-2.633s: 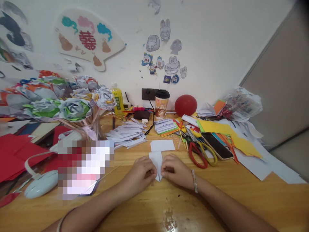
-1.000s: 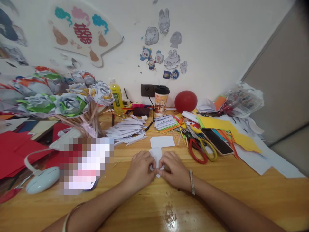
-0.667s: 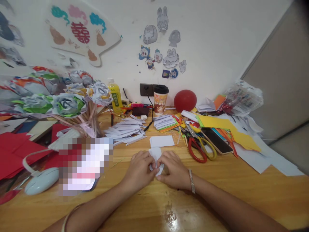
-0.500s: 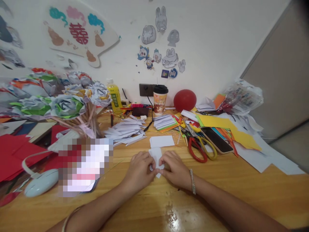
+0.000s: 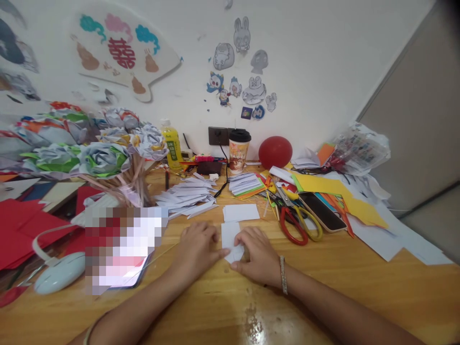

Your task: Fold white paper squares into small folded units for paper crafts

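Observation:
A small white folded paper [image 5: 230, 239] lies on the wooden table [image 5: 359, 287] between my hands. My left hand [image 5: 197, 248] rests at the paper's left edge with its fingers bent and pressing down on it. From the right, my right hand [image 5: 258, 254] pinches the paper's lower part with curled fingers. A bracelet sits on my right wrist. Just beyond the paper lies a flat white sheet [image 5: 240, 212].
Red and yellow scissors [image 5: 298, 220] and a dark phone [image 5: 321, 211] lie to the right among coloured paper. Stacks of folded white pieces [image 5: 187, 196], paper flowers [image 5: 104, 158], a cup [image 5: 238, 151], a yellow bottle [image 5: 174, 146] and a red ball [image 5: 275, 152] stand behind. A white mouse [image 5: 59, 272] is at left.
Both hands stayed on the white paper, shifting slightly nearer and left. My left hand has spread a little away from the fold, showing more of the paper.

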The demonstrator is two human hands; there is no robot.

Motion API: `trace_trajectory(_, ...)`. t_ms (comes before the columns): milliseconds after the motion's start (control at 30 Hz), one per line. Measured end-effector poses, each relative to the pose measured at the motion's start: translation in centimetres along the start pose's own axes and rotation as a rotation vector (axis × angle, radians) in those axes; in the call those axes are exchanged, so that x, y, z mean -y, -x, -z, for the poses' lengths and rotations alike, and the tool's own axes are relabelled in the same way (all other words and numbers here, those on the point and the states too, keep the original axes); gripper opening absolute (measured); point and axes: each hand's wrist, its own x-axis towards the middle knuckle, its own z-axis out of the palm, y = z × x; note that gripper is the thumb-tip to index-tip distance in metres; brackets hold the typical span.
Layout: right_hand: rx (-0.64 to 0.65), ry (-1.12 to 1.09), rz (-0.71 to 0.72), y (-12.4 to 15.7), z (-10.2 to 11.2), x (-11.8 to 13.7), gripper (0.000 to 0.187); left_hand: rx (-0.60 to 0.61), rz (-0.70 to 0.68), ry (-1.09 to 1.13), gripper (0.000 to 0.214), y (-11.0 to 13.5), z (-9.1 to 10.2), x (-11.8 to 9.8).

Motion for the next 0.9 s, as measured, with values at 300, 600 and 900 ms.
trace_trajectory(300,0.09,-0.095,0.182,-0.5,2.7,-1.8,0.037,-0.108,-0.568,-0.06,0.037,-1.2,-0.4,3.6)
trace_trajectory(600,-0.244,0.449,0.298,-1.5,4.2,-4.0,0.01,0.085,-0.67,-0.122,0.03,0.8,2.2,0.2)
trace_trajectory(900,-0.178,0.604,0.56,-1.2,0.3,-2.0,0.009,-0.098,-0.422,0.054,0.041,0.4,0.0,1.4)
